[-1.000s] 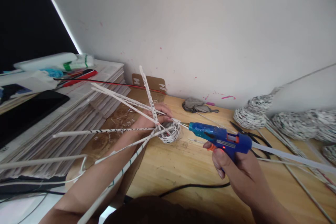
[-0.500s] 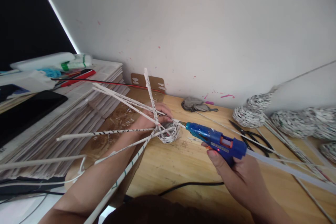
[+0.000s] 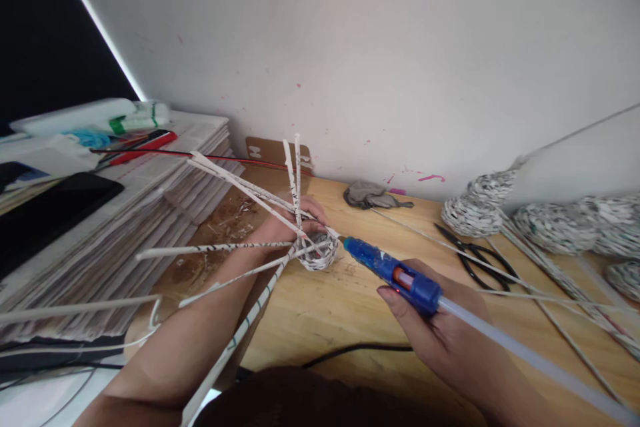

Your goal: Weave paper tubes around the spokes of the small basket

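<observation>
My left hand (image 3: 309, 213) is closed on the far side of a small woven paper basket (image 3: 319, 257), its fingers partly hidden by the paper tubes. Several rolled-paper tubes (image 3: 235, 248) stick out from the basket to the left, upward and toward me. In my right hand (image 3: 440, 327) is a blue hot glue gun (image 3: 385, 267), tilted with its nozzle at the basket's right rim; whether it touches cannot be made out. A long clear glue stick (image 3: 525, 353) runs out of the gun's back end. A small red light glows on its body.
Black scissors (image 3: 483, 260), loose paper tubes (image 3: 560, 267) and finished woven pieces (image 3: 480, 203) lie at the right. A grey rag (image 3: 373, 195) rests near the wall. Stacked newspapers (image 3: 195, 213) carry a phone (image 3: 60, 213) at the left. A black cable (image 3: 360, 348) crosses the front.
The glue gun has rolled and swung so its back end points more toward me, its nozzle staying near the rim. The basket has turned slightly, and a second upright tube now shows.
</observation>
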Available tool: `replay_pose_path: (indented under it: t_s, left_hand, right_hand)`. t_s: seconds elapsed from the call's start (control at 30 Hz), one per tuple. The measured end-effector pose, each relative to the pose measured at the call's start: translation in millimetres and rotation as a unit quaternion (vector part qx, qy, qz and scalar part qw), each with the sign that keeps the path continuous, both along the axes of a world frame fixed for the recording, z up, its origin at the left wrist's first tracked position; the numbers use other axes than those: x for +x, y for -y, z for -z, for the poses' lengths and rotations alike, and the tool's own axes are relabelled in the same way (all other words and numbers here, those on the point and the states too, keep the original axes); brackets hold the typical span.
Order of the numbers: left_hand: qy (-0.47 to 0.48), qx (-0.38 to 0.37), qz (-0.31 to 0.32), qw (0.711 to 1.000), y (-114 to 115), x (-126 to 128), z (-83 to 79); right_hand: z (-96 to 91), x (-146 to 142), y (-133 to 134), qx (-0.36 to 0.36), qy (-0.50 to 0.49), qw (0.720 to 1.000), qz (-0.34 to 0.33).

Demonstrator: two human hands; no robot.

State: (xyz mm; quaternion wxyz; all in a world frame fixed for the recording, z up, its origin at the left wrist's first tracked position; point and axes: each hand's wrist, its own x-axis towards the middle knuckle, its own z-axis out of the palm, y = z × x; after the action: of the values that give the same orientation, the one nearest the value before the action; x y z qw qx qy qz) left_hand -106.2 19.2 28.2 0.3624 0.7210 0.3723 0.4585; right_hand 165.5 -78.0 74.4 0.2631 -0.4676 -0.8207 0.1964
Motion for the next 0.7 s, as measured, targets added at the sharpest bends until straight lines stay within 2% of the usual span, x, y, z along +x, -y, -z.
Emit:
replay_pose_path:
  t_s: [0.13,0.43,0.7]
  left_hand:
    - [0.005,-0.016,0.009,1.0,-1,0,2.6]
    - [0.007,-0.045,0.01,0.999,0,-1,-1.1]
    - [0.005,-0.058,0.015,0.998,0,0,0.0]
  right_hand:
    - [-6.1,3,0,0.011,0.011,1.0,0.001]
    - [3.6,13,0,0.027,0.0,1.0,0.002]
    - [3.7,11,0,0.021,0.01,1.0,0.006]
